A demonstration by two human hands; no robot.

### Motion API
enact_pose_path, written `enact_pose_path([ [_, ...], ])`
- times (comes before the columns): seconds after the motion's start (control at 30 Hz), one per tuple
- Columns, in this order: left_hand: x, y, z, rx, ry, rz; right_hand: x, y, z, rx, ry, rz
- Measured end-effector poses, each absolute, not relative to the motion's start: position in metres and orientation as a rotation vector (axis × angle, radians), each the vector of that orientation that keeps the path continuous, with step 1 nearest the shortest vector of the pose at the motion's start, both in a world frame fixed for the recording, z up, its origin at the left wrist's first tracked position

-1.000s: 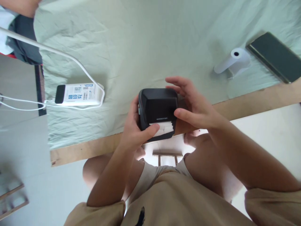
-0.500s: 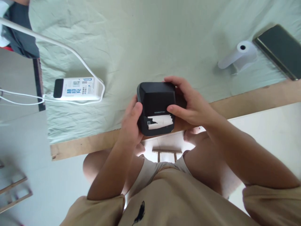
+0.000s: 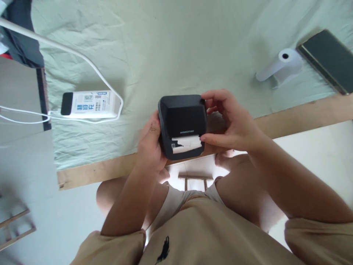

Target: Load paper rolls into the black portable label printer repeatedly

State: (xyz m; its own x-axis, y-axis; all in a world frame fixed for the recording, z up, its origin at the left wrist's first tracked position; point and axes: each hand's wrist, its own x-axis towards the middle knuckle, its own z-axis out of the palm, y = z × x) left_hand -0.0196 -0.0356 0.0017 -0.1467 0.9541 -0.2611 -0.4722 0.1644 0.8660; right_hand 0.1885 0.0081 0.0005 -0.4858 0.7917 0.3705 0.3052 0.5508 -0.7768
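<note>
Fingers (image 3: 155, 128) of two hands (image 3: 150, 149) (image 3: 239, 127) on one device (image 3: 184, 117)

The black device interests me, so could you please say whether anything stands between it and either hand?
Nothing visible does: the left hand holds the black device by its left side, and the right hand has thumb and forefinger at its right edge. The power bank and paper roll lie off to the sides.

I saw a black boxy device (image 3: 184, 116) with pale lettering (image 3: 186, 131) and a white paper strip (image 3: 190, 141). The cloth (image 3: 165, 48) was pale green; the power bank (image 3: 94, 107), white with a black end, blue characters and diagonal black stripes; the shirt (image 3: 209, 235), tan with a black mark (image 3: 163, 251).
</note>
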Motion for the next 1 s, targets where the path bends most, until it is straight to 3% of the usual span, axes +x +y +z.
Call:
enact_pose_path([
  [0.27, -0.019, -0.036, 0.001, 0.582, 1.133, 1.293, 0.184, -0.002, 0.019, -0.816, -1.799, 0.891],
  [0.43, -0.018, -0.036, 0.003, 0.552, 1.140, 1.265, 0.169, -0.006, 0.027, -0.970, -1.581, 0.682],
  [0.7, -0.017, -0.037, 0.003, 0.529, 1.124, 1.297, 0.160, -0.002, 0.033, -1.207, -2.205, 0.123],
  [0.87, -0.021, -0.041, 0.013, 0.646, 1.104, 1.133, 0.156, -0.002, 0.050, -1.490, -2.493, 0.262],
  [1.0, -0.022, -0.043, 0.015, 0.633, 1.067, 1.135, 0.165, -0.006, 0.065, -1.425, -2.385, 0.449],
])
